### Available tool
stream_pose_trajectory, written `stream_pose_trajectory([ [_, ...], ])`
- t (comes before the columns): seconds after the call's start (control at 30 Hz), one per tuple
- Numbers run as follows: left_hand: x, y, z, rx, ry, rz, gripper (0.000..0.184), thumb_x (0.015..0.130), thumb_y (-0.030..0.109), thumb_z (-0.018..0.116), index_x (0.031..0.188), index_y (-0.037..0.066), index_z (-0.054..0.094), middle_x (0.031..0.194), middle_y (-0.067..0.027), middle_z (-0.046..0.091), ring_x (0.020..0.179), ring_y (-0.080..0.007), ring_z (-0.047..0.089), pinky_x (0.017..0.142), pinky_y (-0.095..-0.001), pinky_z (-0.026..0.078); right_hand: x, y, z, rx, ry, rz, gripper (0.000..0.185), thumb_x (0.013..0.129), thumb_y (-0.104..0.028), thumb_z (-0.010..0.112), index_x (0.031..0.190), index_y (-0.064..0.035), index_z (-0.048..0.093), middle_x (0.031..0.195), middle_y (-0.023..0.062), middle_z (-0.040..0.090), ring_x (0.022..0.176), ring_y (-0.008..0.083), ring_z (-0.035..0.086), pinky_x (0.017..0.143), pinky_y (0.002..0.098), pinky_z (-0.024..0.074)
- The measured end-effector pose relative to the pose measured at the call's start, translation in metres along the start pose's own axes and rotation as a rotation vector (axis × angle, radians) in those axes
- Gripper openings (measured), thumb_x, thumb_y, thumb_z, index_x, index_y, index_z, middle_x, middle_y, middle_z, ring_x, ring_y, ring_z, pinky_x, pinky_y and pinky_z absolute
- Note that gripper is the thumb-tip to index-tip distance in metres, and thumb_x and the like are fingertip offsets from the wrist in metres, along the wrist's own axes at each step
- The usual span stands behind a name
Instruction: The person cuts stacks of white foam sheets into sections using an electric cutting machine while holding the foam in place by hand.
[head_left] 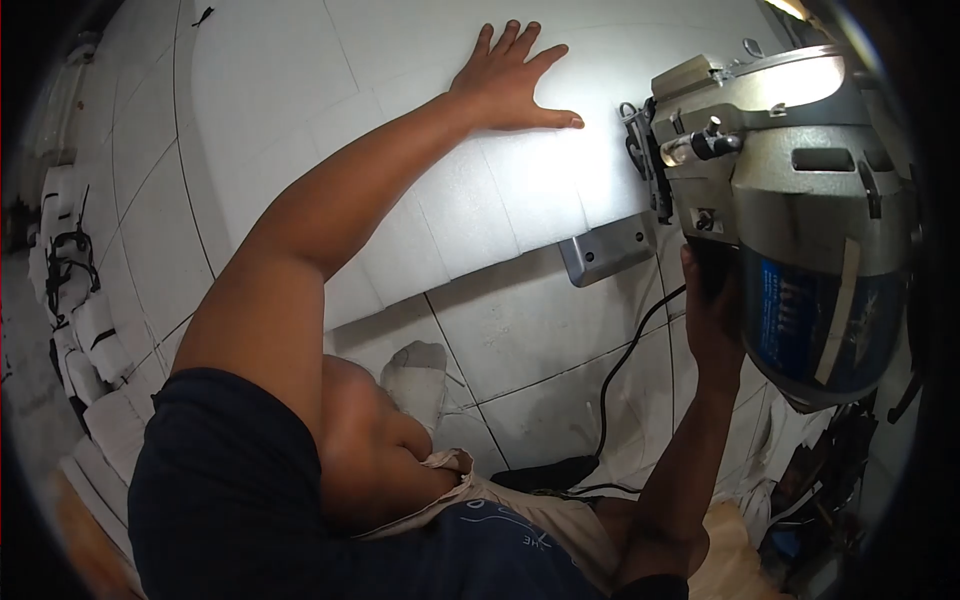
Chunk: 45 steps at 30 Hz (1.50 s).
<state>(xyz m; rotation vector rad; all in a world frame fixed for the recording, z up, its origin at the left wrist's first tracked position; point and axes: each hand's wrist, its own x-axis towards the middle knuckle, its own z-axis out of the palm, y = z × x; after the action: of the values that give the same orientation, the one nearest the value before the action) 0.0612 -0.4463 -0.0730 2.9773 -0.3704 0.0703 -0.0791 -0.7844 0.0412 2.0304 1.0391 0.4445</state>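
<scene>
My left hand [510, 85] lies flat with fingers spread on a white sheet-like material [425, 235] crossed by straight lines. At the right, my right hand [714, 318] is closed round the dark handle of an electric cloth cutting machine [818, 205]; most of its fingers are hidden behind it. The machine has a metallic housing and a blue label on its rounded motor end. Its grey base plate [612, 250] sits at the near edge of the white material. A bright light falls on the material between the hand and machine.
A black cable [608, 385] runs from the machine over the tiled floor [520, 350] to a dark object [545, 474] near my lap. White tied bundles [97, 325] lie along the left. Dark tangled items [825, 480] are at the lower right. My bent leg is close to the material.
</scene>
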Motion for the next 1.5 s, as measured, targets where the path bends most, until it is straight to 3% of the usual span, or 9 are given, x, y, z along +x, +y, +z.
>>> stream_pose_trajectory([
  [0.3,0.000,-0.005,0.017,-0.099,-0.008,0.005,0.111,0.067,0.088,0.056,0.143,0.008,0.043,0.156,-0.0245,0.026,0.149,-0.0402,0.016,0.122,-0.0560,0.010,0.028,-0.007,0.016,-0.100,0.023,-0.038,0.035,0.097,-0.032,0.064,0.116,-0.0027,0.060,0.108,0.0125,0.066,0.099,0.0255,0.063,0.089,0.0388,0.0480],
  [0.37,-0.001,-0.006,0.018,-0.112,-0.002,0.011,0.111,0.067,0.089,0.056,0.142,0.007,0.044,0.156,-0.0248,0.026,0.149,-0.0406,0.016,0.122,-0.0559,0.011,0.038,-0.015,0.018,0.893,-0.050,0.626,0.036,0.097,-0.032,0.064,0.116,-0.0024,0.060,0.108,0.0125,0.065,0.100,0.0259,0.063,0.089,0.0389,0.0478],
  [0.5,-0.002,-0.008,0.030,-0.151,-0.017,0.016,0.111,0.067,0.089,0.055,0.141,0.007,0.046,0.155,-0.0257,0.027,0.148,-0.0415,0.018,0.122,-0.0559,0.012,0.055,-0.015,0.022,1.052,-0.067,0.741,0.038,0.097,-0.034,0.064,0.117,-0.0026,0.059,0.108,0.0126,0.065,0.101,0.0258,0.063,0.089,0.0386,0.0477],
  [0.57,-0.001,-0.010,0.031,-0.165,-0.024,0.022,0.111,0.067,0.089,0.055,0.141,0.006,0.046,0.155,-0.0259,0.028,0.148,-0.0417,0.018,0.122,-0.0557,0.012,0.048,-0.015,0.039,-0.212,-0.016,-0.032,0.040,0.097,-0.037,0.063,0.117,-0.0033,0.058,0.108,0.0129,0.064,0.101,0.0258,0.062,0.088,0.0383,0.0477],
  [0.6,-0.001,-0.010,0.032,-0.172,-0.015,0.027,0.111,0.067,0.089,0.055,0.140,0.006,0.046,0.155,-0.0258,0.028,0.148,-0.0418,0.018,0.122,-0.0557,0.012,0.052,-0.017,0.039,-0.212,-0.015,-0.032,0.040,0.097,-0.037,0.063,0.117,-0.0033,0.058,0.108,0.0129,0.064,0.101,0.0258,0.062,0.088,0.0383,0.0477],
  [0.67,-0.003,-0.011,0.033,-0.182,-0.007,0.030,0.111,0.067,0.089,0.055,0.140,0.006,0.047,0.155,-0.0258,0.028,0.148,-0.0419,0.018,0.122,-0.0558,0.012,0.064,-0.023,0.035,0.893,-0.050,0.644,0.041,0.097,-0.040,0.063,0.117,-0.0050,0.058,0.107,0.0124,0.064,0.100,0.0269,0.063,0.088,0.0384,0.0476],
  [0.87,-0.004,-0.015,0.050,-0.196,-0.022,0.025,0.110,0.068,0.092,0.049,0.141,0.009,0.045,0.155,-0.0250,0.029,0.148,-0.0413,0.015,0.122,-0.0562,0.009,0.095,-0.020,0.020,1.247,-0.139,0.806,0.042,0.096,-0.044,0.061,0.116,-0.0070,0.059,0.109,0.0109,0.065,0.098,0.0268,0.064,0.087,0.0385,0.0484],
  [1.1,-0.006,-0.017,0.064,-0.222,-0.039,0.032,0.110,0.069,0.092,0.048,0.140,0.008,0.046,0.154,-0.0258,0.030,0.148,-0.0421,0.016,0.122,-0.0555,0.008,0.093,-0.042,0.060,0.658,-0.041,0.599,0.048,0.095,-0.048,0.061,0.125,-0.0113,0.053,0.114,0.0105,0.064,0.108,0.0303,0.064,0.090,0.0390,0.0486],
  [1.5,-0.012,-0.017,0.062,-0.250,-0.043,0.039,0.106,0.071,0.090,0.050,0.136,0.007,0.047,0.155,-0.0255,0.028,0.149,-0.0408,0.016,0.123,-0.0518,0.009,0.136,-0.031,0.040,1.311,-0.130,0.868,0.063,0.090,-0.066,0.055,0.122,-0.0120,0.054,0.116,0.0127,0.065,0.110,0.0353,0.063,0.093,0.0457,0.0473],
])
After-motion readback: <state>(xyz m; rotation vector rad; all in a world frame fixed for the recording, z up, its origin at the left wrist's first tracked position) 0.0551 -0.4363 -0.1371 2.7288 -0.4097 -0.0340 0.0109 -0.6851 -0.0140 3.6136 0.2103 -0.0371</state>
